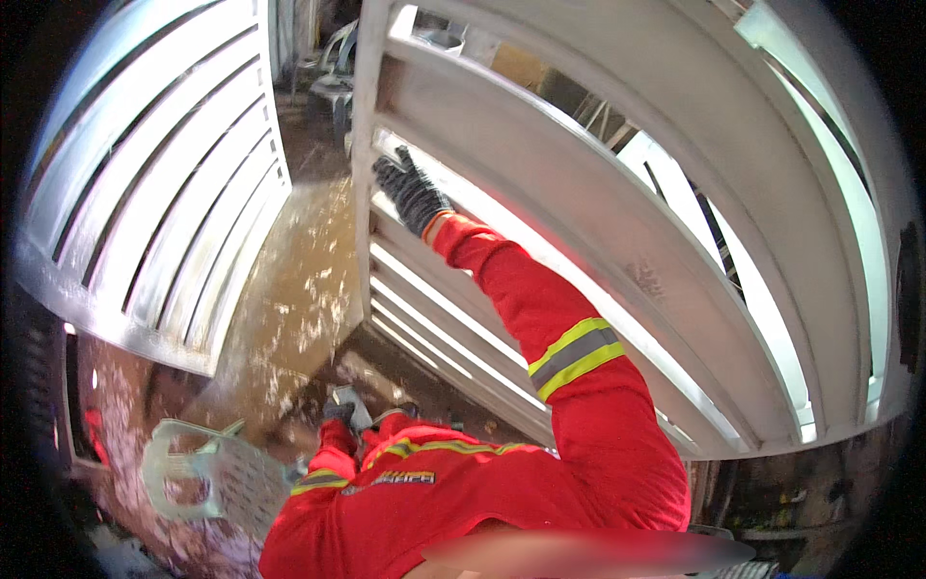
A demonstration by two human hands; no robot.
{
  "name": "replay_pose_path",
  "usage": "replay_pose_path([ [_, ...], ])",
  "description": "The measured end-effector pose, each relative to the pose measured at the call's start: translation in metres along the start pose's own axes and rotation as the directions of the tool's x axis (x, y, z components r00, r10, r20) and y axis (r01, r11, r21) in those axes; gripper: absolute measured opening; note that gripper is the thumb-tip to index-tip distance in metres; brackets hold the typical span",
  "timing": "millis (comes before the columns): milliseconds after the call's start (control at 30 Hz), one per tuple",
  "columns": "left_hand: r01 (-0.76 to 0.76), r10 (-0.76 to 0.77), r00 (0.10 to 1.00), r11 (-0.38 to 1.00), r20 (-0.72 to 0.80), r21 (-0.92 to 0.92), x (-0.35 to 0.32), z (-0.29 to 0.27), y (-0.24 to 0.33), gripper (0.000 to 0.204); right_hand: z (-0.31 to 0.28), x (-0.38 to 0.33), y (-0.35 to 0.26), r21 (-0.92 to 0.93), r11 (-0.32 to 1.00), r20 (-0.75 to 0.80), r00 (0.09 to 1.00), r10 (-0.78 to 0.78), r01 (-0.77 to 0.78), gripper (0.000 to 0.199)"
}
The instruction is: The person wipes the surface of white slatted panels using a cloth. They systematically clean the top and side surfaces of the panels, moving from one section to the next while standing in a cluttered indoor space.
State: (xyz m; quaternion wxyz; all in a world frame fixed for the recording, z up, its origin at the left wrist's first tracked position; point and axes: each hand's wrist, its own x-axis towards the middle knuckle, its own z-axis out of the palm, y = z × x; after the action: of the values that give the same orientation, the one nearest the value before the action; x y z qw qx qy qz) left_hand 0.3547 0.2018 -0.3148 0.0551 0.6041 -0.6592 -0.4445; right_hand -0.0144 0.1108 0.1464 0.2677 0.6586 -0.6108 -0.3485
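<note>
My right hand (pixel 413 190), in a dark knitted glove, reaches up to a large white slatted panel (pixel 540 154). Its fingers are spread near the panel's upright edge, beside a gap between slats; whether they press on the panel I cannot tell. Low in front of my body, my left hand (pixel 338 412), also in a dark glove, is closed at a flat pale-grey piece (pixel 355 407). That piece is too small to name, and part of the hand's grip is hidden.
Another white slatted panel (pixel 164 183) stands at the left. Between the panels runs a wet-looking brown floor (pixel 304 241). A pale plastic chair (pixel 222 478) stands at lower left, with another chair (pixel 333 82) at the back. Shelving (pixel 791 502) with clutter shows at lower right.
</note>
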Motion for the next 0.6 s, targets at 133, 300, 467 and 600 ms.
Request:
replay_pose_path([
  [133,0.276,-0.248,0.928,0.959,0.279,-0.066,0.005,-0.016,0.018,0.043,0.032,0.022,0.035,0.090,0.938,-0.522,0.787,0.330,-0.334,0.051],
  [300,0.064,-0.085,0.973,0.993,0.213,0.102,0.029,-0.009,0.019,0.043,-0.094,-0.008,0.135,-0.057,0.878,-0.628,0.700,0.339,-0.476,0.058],
  [467,-0.016,-0.037,0.972,0.974,0.231,0.224,0.046,0.010,0.111,0.049,-0.096,-0.100,0.176,-0.020,0.913,-0.598,0.736,0.316,-0.408,0.075],
  [600,-0.203,0.223,0.938,0.974,0.267,-0.100,0.067,0.051,0.145,0.049,-0.093,-0.196,0.185,-0.003,0.904,-0.521,0.772,0.363,-0.427,0.074],
])
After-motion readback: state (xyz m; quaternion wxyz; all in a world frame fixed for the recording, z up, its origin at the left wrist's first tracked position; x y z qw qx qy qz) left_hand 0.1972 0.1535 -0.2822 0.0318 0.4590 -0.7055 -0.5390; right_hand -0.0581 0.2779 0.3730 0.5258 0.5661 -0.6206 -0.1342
